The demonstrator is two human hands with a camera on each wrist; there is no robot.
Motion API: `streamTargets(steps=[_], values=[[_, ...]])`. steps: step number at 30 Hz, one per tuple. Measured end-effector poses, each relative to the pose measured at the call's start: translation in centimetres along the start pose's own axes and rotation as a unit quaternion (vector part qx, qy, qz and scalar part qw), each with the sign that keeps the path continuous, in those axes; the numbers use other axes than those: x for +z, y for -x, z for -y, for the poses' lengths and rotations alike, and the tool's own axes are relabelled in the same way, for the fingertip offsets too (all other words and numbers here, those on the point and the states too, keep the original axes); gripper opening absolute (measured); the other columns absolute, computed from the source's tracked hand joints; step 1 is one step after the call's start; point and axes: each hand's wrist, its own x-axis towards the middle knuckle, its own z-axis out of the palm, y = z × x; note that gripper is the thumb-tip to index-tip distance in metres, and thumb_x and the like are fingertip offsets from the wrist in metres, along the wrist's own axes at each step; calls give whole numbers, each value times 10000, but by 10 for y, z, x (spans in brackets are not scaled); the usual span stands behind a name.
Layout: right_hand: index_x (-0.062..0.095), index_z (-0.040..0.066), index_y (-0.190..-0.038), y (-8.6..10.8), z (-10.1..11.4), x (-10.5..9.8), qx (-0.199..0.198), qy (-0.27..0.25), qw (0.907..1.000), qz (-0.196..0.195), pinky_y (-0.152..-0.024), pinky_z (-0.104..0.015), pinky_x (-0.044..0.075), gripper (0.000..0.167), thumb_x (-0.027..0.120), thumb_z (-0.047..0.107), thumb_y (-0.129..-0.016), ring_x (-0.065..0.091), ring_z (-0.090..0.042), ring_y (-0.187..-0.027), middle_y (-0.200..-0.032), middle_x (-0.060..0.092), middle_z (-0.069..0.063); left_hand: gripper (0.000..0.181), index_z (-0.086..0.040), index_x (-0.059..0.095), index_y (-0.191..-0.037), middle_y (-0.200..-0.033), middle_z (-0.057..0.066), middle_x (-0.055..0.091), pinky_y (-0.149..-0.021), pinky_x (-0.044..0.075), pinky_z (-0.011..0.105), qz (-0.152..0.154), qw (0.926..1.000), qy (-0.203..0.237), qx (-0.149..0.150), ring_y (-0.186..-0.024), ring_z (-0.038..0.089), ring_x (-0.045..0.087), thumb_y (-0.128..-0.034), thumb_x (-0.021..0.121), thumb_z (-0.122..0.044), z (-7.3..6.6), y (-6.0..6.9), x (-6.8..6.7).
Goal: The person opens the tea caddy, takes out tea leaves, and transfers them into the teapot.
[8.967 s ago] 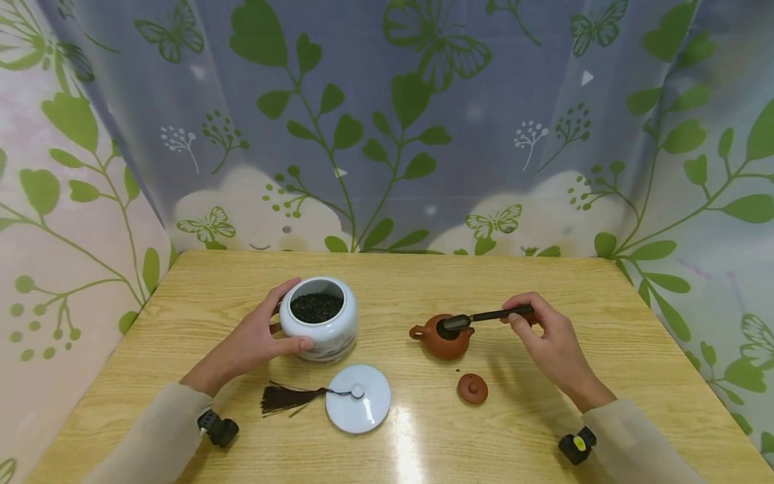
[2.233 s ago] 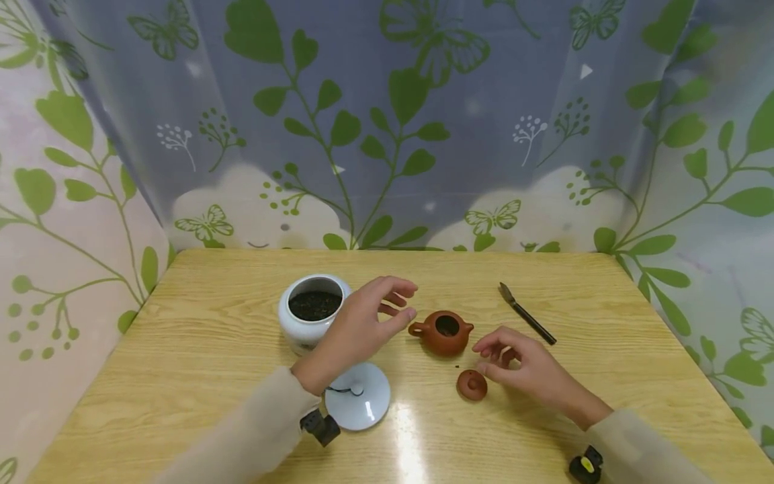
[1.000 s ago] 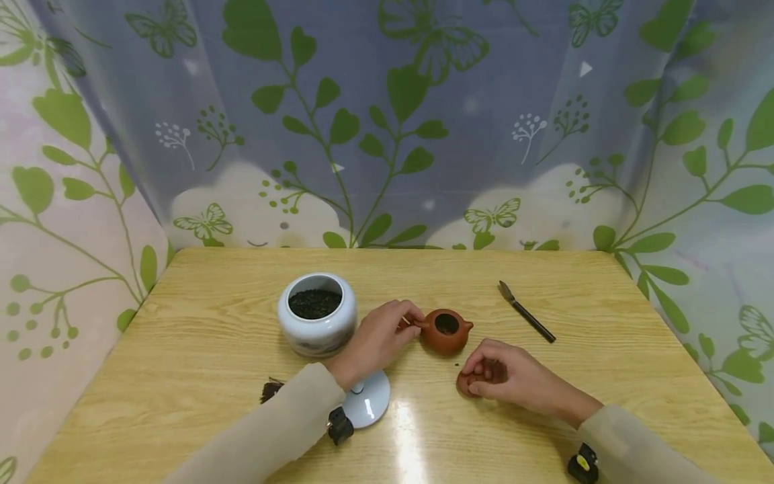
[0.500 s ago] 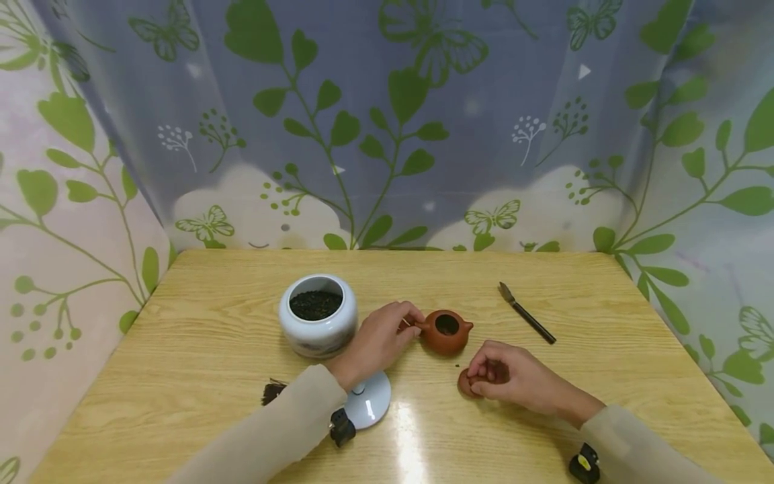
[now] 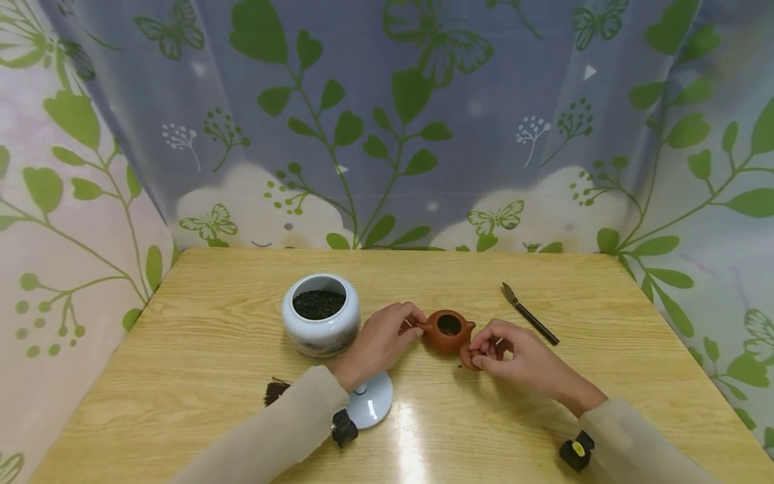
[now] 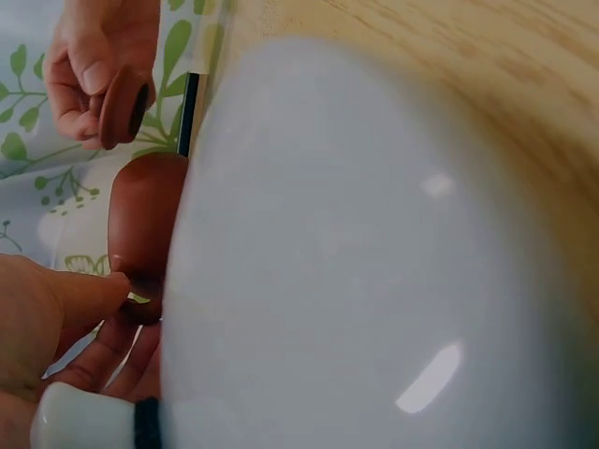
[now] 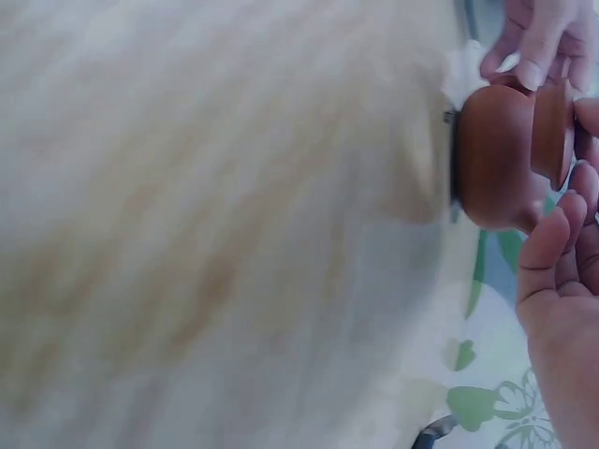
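Note:
My left hand (image 5: 383, 339) pinches the handle of a small reddish-brown clay teapot (image 5: 444, 341), whose top is uncovered and shows dark leaves inside. In my right hand (image 5: 517, 353) the teapot's clay lid (image 5: 468, 357) is held by its knob, tilted and raised off the table just to the right of the pot. The left wrist view shows this lid (image 6: 119, 108) apart from the teapot (image 6: 145, 215). To the left of my left hand stands a white porcelain jar (image 5: 320, 333), uncovered, with dark tea leaves in it.
The jar's white lid (image 5: 370, 401) lies on the wooden table (image 5: 205, 336) under my left forearm, its dark tassel (image 5: 276, 390) partly hidden. A dark-handled tea scoop (image 5: 529, 314) lies at the back right. A patterned curtain (image 5: 387, 134) closes off the table's far side.
The scoop went from my right hand to the table, and my left hand moved from the jar to the teapot's handle. Lately my right hand lifted the clay lid up towards the pot.

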Motion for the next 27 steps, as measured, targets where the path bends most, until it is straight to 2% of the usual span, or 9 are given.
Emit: streamTargets(steps=[7, 14, 27], values=[[761, 156, -1112, -14, 8, -6, 77, 265, 9992, -299, -763, -248, 560, 94, 767, 123, -1025, 605, -88, -897, -1005, 683, 22, 143, -149, 739, -1210, -1139, 20, 759, -897, 585, 331, -47, 10000, -52, 39, -1035, 188, 705, -1073, 706, -124, 1, 1, 0], [770, 144, -1129, -27, 13, -8, 324, 405, 9979, -392, -806, -256, 563, 111, 778, 193, -1030, 618, -95, -914, -1025, 703, 10, 141, -142, 743, -1207, -1147, 24, 765, -909, 587, 338, -29, 10000, -33, 17, -1033, 192, 705, -1076, 700, -113, -1, 0, 0], [773, 170, -1115, -48, 17, -1, 598, 446, 9964, -401, -738, -259, 535, 117, 795, 211, -1008, 614, -160, -907, -1030, 698, 5, 143, -132, 745, -1208, -1154, 35, 771, -925, 593, 355, -17, 10000, 35, -11, -1051, 205, 720, -1072, 704, -115, -2, 0, -1]])
